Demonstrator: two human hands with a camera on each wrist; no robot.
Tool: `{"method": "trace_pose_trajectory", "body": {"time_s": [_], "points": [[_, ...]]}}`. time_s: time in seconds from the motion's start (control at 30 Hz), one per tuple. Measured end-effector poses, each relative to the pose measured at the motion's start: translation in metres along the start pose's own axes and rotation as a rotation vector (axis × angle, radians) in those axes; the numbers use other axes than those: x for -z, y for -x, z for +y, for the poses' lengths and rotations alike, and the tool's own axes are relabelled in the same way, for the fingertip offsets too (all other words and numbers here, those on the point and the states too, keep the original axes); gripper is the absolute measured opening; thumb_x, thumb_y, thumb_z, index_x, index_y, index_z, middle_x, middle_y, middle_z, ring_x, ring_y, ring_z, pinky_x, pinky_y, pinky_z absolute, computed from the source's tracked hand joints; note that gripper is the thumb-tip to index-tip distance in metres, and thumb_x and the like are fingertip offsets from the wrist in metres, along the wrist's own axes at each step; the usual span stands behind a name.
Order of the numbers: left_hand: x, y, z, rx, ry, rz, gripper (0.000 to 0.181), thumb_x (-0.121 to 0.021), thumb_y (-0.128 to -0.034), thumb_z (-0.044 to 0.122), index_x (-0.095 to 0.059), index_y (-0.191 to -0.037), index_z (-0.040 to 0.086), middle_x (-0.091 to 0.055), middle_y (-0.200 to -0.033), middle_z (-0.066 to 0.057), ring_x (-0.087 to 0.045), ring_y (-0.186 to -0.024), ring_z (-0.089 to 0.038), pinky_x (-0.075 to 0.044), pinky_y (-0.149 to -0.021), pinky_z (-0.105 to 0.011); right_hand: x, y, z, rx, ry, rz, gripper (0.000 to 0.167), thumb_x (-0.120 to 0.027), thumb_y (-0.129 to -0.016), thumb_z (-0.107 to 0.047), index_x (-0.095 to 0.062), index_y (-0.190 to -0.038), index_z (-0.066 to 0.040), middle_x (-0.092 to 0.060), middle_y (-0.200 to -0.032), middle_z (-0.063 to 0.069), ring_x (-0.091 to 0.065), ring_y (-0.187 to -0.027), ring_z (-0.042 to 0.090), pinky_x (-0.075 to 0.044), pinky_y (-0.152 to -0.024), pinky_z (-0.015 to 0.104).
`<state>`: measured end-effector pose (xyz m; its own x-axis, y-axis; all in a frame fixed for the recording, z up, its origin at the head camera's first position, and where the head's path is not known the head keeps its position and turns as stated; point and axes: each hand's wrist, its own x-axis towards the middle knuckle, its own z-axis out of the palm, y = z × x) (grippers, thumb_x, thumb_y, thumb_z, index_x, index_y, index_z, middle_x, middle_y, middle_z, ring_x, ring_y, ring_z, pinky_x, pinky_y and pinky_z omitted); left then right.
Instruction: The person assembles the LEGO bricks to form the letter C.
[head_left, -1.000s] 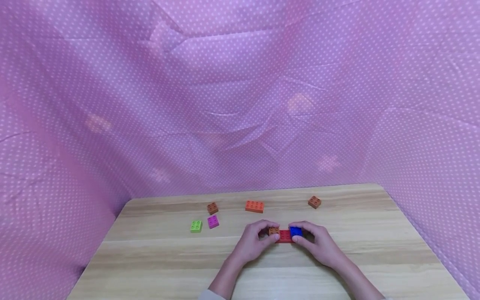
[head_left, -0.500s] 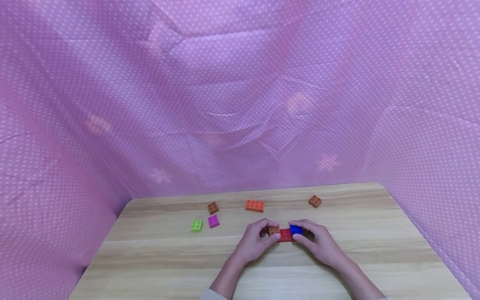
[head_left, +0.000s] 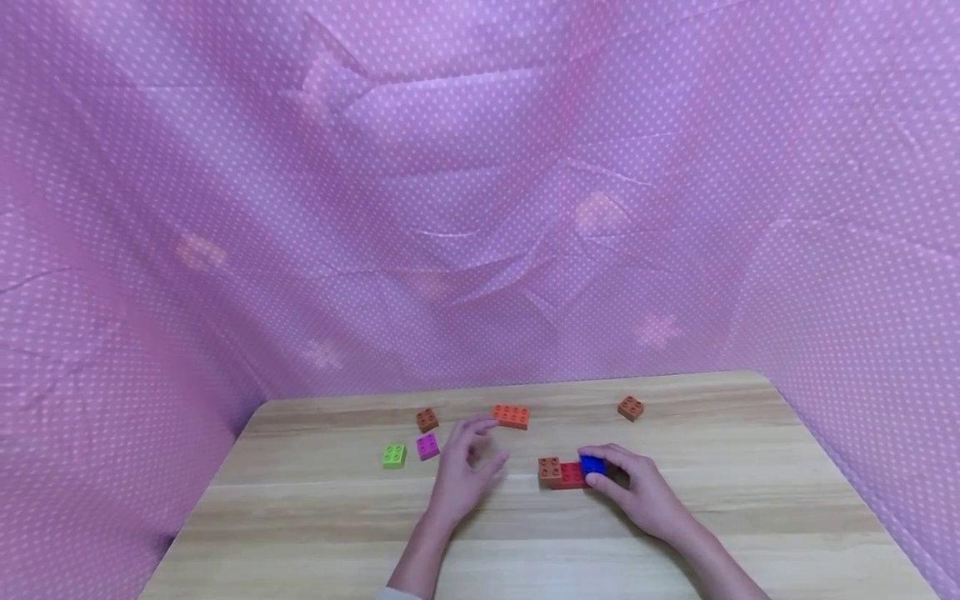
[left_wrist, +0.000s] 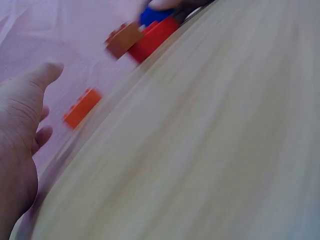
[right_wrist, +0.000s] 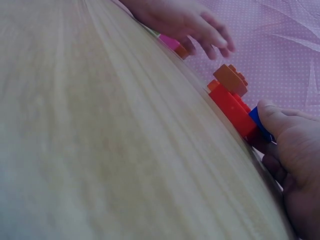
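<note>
Head | left hand [head_left: 459, 477] free | right hand [head_left: 640, 490] pinches blue brick [head_left: 592, 464], partly hidden

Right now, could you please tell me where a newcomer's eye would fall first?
Probably on the dotted pink cloth behind the table. Next, the blue brick pinched in the right hand, at the right end of the red brick, whose left end bears a brown brick. The left hand holds nothing, near the orange brick.
</note>
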<state>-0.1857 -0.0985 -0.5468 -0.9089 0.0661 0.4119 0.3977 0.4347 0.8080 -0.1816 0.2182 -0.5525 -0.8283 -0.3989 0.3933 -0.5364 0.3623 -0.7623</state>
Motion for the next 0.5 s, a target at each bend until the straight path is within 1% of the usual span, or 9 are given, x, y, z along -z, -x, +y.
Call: {"method": "trace_pose_trajectory", "body": {"time_s": [0.07,0.17,0.27,0.3,0.37,0.43,0.5], "points": [[0.014,0.002,-0.007,-0.014,-0.038,0.056,0.047,-0.085,-0.0898,0.019,-0.069,-0.134,0.012,-0.064,-0.136,0.002,-0.064,-0.117,-0.032,-0.059,-0.092,-0.044,0.000,0.000,-0.001,-0.007,0.000,0.002,0.037,-0.073,-0.101,-0.020,-0.070,-0.137,-0.009,-0.073,-0.129,-0.002,-0.067,-0.122,0.019,-0.054,-0.105,0.027],[0.033,0.003,-0.017,-0.039,-0.104,0.126,0.042,-0.086,-0.0876,0.011,-0.072,-0.128,0.013,-0.068,-0.129,0.001,-0.064,-0.113,-0.030,-0.059,-0.089,-0.043,0.000,0.000,-0.001,0.010,0.013,0.010,0.037,-0.073,-0.101,-0.019,-0.070,-0.137,-0.009,-0.073,-0.129,-0.003,-0.068,-0.120,0.020,-0.056,-0.104,0.033],[0.049,0.004,-0.025,-0.044,-0.145,0.180,0.044,-0.088,-0.0832,0.004,-0.074,-0.123,0.013,-0.069,-0.127,-0.002,-0.062,-0.114,-0.027,-0.058,-0.095,-0.044,0.001,-0.001,-0.001,0.017,0.017,0.011,0.038,-0.073,-0.100,-0.018,-0.069,-0.137,-0.008,-0.073,-0.129,-0.002,-0.068,-0.121,0.020,-0.055,-0.106,0.035],[0.053,0.005,-0.027,-0.041,-0.146,0.192,0.045,-0.088,-0.0819,0.002,-0.074,-0.122,0.014,-0.068,-0.127,-0.004,-0.063,-0.113,-0.028,-0.059,-0.095,-0.044,0.001,-0.001,-0.001,0.018,0.021,0.012,0.038,-0.073,-0.100,-0.018,-0.069,-0.137,-0.008,-0.073,-0.129,-0.002,-0.068,-0.121,0.020,-0.055,-0.106,0.035],[0.060,0.005,-0.030,-0.027,-0.131,0.207,0.048,-0.088,-0.0788,-0.006,-0.073,-0.122,0.010,-0.068,-0.125,-0.010,-0.066,-0.108,-0.031,-0.062,-0.094,-0.044,0.001,0.000,-0.001,0.012,0.021,0.007,0.038,-0.073,-0.101,-0.019,-0.069,-0.138,-0.009,-0.073,-0.129,-0.002,-0.068,-0.121,0.019,-0.055,-0.106,0.035],[0.066,0.006,-0.032,0.002,-0.125,0.206,0.050,-0.086,-0.0769,-0.011,-0.073,-0.122,0.006,-0.067,-0.123,-0.014,-0.068,-0.106,-0.033,-0.063,-0.092,-0.043,0.001,0.000,-0.002,0.006,0.018,0.003,0.039,-0.073,-0.101,-0.020,-0.069,-0.138,-0.009,-0.073,-0.129,-0.002,-0.067,-0.121,0.019,-0.055,-0.106,0.034],[0.069,0.007,-0.033,0.031,-0.154,0.197,0.052,-0.086,-0.0760,-0.013,-0.072,-0.123,0.004,-0.066,-0.121,-0.016,-0.069,-0.102,-0.035,-0.064,-0.088,-0.042,0.001,0.001,-0.002,0.002,0.016,0.002,0.039,-0.073,-0.101,-0.021,-0.069,-0.138,-0.009,-0.073,-0.129,-0.002,-0.067,-0.121,0.019,-0.054,-0.106,0.033]]}}
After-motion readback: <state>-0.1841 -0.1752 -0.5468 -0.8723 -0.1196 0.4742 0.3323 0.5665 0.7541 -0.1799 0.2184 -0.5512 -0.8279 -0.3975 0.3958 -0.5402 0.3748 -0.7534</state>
